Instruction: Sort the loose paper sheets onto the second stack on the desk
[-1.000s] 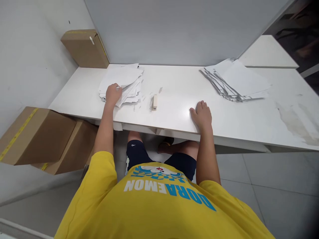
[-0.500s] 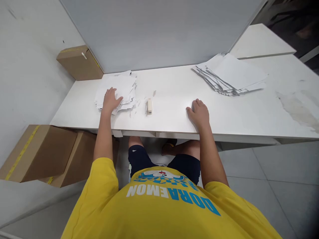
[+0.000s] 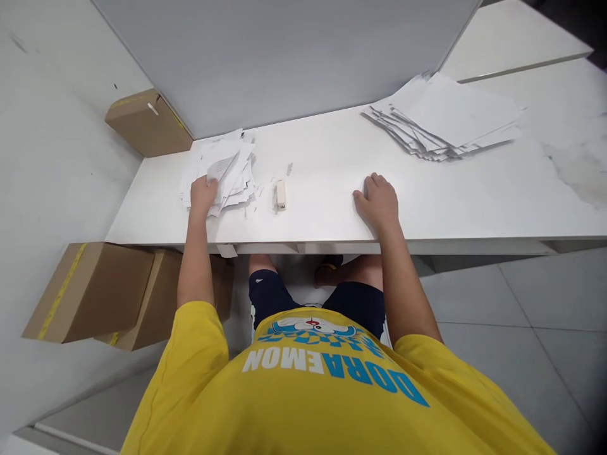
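Note:
My left hand (image 3: 203, 193) is closed on the near edge of a paper sheet (image 3: 220, 168), which curls up and shows print on its underside. That sheet lifts from an untidy paper stack (image 3: 239, 189) on the left of the white desk (image 3: 327, 218). My right hand (image 3: 380, 201) rests on the desktop with its thumb apart and nothing in it. Between the hands lies a small cream block (image 3: 281, 195) that looks like a stapler, touched by neither hand.
A fanned pile of paper (image 3: 455, 120) lies at the back right, against a grey panel (image 3: 294, 57). A cardboard box (image 3: 148, 123) stands in the back left corner. More cardboard boxes (image 3: 95, 291) are below the desk's left edge.
My left hand has gone from lying spread on the stack to gripping a sheet, whose edge is now curled up. My right hand stays in place on the desk. The view has shifted slightly.

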Tool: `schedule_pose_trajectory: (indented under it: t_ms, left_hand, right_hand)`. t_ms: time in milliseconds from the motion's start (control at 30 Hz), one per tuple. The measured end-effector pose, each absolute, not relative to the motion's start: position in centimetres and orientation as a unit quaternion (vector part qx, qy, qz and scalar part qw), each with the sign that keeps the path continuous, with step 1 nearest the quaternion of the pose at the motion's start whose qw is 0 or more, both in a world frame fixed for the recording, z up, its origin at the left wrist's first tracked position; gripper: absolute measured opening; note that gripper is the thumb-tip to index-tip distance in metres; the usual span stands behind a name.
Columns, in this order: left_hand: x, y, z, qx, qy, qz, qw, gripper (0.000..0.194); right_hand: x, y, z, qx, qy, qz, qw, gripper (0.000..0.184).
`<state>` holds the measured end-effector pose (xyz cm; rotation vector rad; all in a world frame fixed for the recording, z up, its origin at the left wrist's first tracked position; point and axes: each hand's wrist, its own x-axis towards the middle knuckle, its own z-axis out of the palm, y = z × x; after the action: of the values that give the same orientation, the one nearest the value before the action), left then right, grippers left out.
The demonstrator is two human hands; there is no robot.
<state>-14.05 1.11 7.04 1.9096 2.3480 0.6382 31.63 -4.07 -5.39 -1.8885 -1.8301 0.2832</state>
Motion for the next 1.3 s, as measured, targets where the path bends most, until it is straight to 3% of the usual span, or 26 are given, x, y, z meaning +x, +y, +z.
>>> schedule_pose_trajectory:
  t_ms: [233,367,467,567,667,900,1067,1100,1200,1300]
  left_hand:
    - [-14.8,-1.0,7.4,0.551,0.713,0.433,0.001,0.038]
    - [-15.8,-3.6,7.0,0.479,0.653,0.585,0.038,0.05]
    - [-15.5,-5.4,5.7,0.41,0.64,0.635,0.137,0.054]
    - [-13.6,-6.9,3.5,0.35,0.626,0.652,0.246,0.052]
    - [-10.8,-8.8,1.1,0.342,0.582,0.668,0.314,0.05]
    - [-9.7,-11.8,-0.4,0.451,0.606,0.553,0.351,0.047]
    - [-13.1,-5.5,3.3,0.575,0.694,0.423,0.092,0.048]
    - [-13.8,-4.0,3.8,0.593,0.717,0.361,0.057,0.059]
    - [-15.5,-1.0,4.4,0.637,0.739,0.213,0.047,0.08]
    - [-16.0,-0.7,4.1,0.662,0.729,0.17,0.042,0.069]
  right_hand:
    - [31.6,-4.4,-4.4,-0.688,-0.666,0.111,0.265,0.056]
    - [29.7,-5.9,-2.9,-0.652,-0.618,0.187,0.397,0.045]
    - [24.1,-8.6,-1.4,-0.544,-0.55,0.382,0.506,0.039]
    - [16.0,-12.0,-0.2,-0.325,-0.445,0.679,0.485,0.046]
    - [10.0,-13.9,0.5,-0.218,-0.321,0.79,0.474,0.054]
    - [11.6,-12.5,0.5,-0.283,-0.298,0.705,0.578,0.04]
    - [14.3,-13.4,-1.2,-0.363,-0.276,0.608,0.651,0.028]
    - [14.7,-13.8,-1.5,-0.373,-0.27,0.596,0.658,0.027]
    - [16.2,-15.2,-2.4,-0.398,-0.254,0.568,0.674,0.027]
    - [18.0,-16.9,-3.4,-0.418,-0.232,0.533,0.698,0.026]
